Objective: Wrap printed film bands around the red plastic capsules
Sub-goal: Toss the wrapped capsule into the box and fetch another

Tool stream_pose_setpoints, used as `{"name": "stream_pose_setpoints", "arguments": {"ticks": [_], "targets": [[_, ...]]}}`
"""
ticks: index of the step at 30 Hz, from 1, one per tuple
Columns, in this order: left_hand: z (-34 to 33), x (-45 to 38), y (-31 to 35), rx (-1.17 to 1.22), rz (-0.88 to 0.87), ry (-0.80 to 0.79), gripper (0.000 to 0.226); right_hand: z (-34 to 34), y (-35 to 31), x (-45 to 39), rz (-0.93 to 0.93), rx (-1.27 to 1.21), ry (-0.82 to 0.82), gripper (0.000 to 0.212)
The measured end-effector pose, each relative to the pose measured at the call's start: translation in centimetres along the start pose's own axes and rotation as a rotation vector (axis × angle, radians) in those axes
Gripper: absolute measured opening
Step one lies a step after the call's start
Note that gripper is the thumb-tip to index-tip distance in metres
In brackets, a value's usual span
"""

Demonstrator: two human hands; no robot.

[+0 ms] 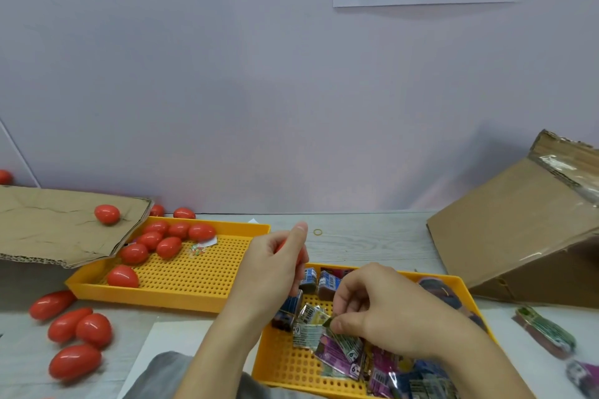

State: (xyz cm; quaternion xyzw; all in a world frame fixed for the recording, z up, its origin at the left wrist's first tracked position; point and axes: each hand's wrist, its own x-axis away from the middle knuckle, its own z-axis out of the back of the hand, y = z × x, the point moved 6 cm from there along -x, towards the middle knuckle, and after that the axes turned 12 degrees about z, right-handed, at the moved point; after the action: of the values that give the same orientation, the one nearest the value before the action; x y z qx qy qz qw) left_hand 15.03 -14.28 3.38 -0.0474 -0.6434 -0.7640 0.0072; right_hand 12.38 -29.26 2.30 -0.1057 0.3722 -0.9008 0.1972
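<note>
Grey table: left hand (272, 272) grips a slick capsule (303, 257); right hand (372, 311), at 5 o'clock, pinches a flimsy band (327, 322) by its edge.

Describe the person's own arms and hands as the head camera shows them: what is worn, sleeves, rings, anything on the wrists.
Both forearms are bare up to the bottom edge of the picture; no sleeves show. The left hand and the right hand wear no gloves, and no rings, watch or wristband can be seen. Nails are short and unpainted where visible. Grey cloth shows below the left arm, probably the person's clothing.
</note>
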Motion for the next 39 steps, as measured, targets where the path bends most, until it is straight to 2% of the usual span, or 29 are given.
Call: {"name": "stream_pose_setpoints", "arguments": {"ticks": [5, 9, 12, 14, 17, 19, 24, 30, 35, 39], "targets": [[-0.1, -0.1, -0.1, 0.000, 0.024, -0.013, 0.048, 0.7, -0.3, 0.2, 0.048, -0.108, 0.042, 0.010], [-0.7, 0.2, -0.1, -0.057, 0.026, -0.084, 0.037, 0.7, -0.5, 0.2, 0.083, -0.217, 0.094, 0.013], [-1.0, 0.3, -0.2, -0.116, 0.036, -0.124, 0.031, 1.3, 0.1, 0.3, 0.083, -0.283, 0.221, 0.009], [-1.4, 0.5, -0.1, -0.121, 0.045, -0.178, 0.035, 1.9, 0.4, 0.3, 0.082, -0.336, 0.341, 0.005], [-1.9, 0.9, 0.0, -0.189, 0.010, -0.245, 0.029, 2.5, 0.7, 0.4, 0.098, -0.437, 0.462, 0.016], [-1.8, 0.8, 0.1, -0.179, -0.009, -0.223, 0.016, 2.7, 0.6, 0.5, 0.117, -0.451, 0.501, 0.020], [-1.2, 0.4, 0.0, -0.147, -0.013, -0.126, 0.015, 3.0, 0.7, 0.5, 0.144, -0.485, 0.607, 0.025], [-1.0, 0.2, -0.5, -0.061, 0.033, -0.103, 0.019, 2.9, 1.0, 0.3, 0.161, -0.642, 0.628, 0.021], [-1.1, 0.2, -0.5, 0.023, 0.032, -0.158, 0.021, 2.0, -0.4, -0.1, 0.288, -0.739, 0.427, 0.025], [-1.6, 0.4, -0.4, 0.066, 0.042, -0.253, 0.023, 2.0, -0.4, 0.0, 0.299, -0.673, 0.430, 0.027]]}}
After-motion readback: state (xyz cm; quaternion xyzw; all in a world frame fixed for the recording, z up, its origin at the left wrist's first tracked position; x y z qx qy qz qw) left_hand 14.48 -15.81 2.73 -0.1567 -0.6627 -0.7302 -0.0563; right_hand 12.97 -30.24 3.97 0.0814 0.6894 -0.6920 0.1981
